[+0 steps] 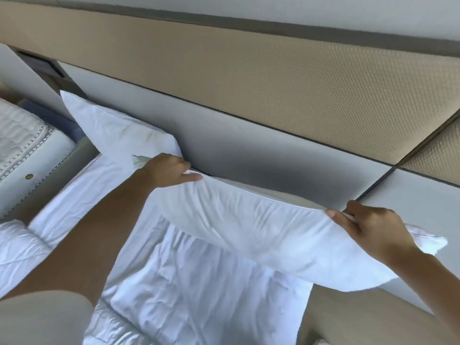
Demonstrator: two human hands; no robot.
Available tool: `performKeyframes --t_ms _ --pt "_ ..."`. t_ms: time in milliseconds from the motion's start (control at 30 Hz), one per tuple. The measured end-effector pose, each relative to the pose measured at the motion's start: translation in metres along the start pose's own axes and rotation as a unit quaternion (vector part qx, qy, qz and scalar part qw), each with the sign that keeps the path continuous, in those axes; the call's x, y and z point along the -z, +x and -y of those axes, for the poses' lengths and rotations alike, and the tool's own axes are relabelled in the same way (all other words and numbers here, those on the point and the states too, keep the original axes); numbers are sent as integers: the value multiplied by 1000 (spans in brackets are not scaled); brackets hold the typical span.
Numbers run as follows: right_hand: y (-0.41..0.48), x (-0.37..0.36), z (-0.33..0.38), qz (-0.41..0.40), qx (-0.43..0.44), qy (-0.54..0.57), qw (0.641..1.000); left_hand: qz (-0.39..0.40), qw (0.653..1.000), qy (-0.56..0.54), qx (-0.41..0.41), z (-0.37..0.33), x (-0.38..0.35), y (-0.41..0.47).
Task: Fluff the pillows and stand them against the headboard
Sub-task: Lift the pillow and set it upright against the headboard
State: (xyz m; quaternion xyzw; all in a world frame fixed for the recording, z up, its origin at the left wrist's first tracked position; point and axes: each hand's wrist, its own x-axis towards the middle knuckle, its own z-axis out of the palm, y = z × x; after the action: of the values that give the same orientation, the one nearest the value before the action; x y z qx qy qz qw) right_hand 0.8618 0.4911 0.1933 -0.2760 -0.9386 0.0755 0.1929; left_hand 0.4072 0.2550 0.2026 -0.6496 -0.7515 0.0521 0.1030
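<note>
Head view: near pillow [261,235] gripped along its top edge, just in front of the grey headboard [286,150], left hand [169,170] pinching the corner toward the far pillow and right hand [373,230] pinching the opposite corner, fingers of both closed on the cloth, probably so as to shake the filling down. Far pillow [112,128] already propped against the headboard beyond the left hand, leaving 1 of 2 to stand; bedsheet [186,282] rumpled below.
</note>
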Motion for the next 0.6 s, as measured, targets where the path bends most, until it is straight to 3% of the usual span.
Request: performKeyframes --t_ms 133,300,433,600 --pt "10 -21 -2 -22 -33 -26 999 -52 996 35 -64 25 -31 63" --pt "30 -55 -5 -5 -64 -57 996 -72 992 78 -70 34 -71 115" --pt "24 -94 -26 61 -40 -112 991 -54 992 89 -64 32 -103 109" --pt "4 -107 -38 48 -33 -140 988 -58 989 57 -126 37 -107 73"
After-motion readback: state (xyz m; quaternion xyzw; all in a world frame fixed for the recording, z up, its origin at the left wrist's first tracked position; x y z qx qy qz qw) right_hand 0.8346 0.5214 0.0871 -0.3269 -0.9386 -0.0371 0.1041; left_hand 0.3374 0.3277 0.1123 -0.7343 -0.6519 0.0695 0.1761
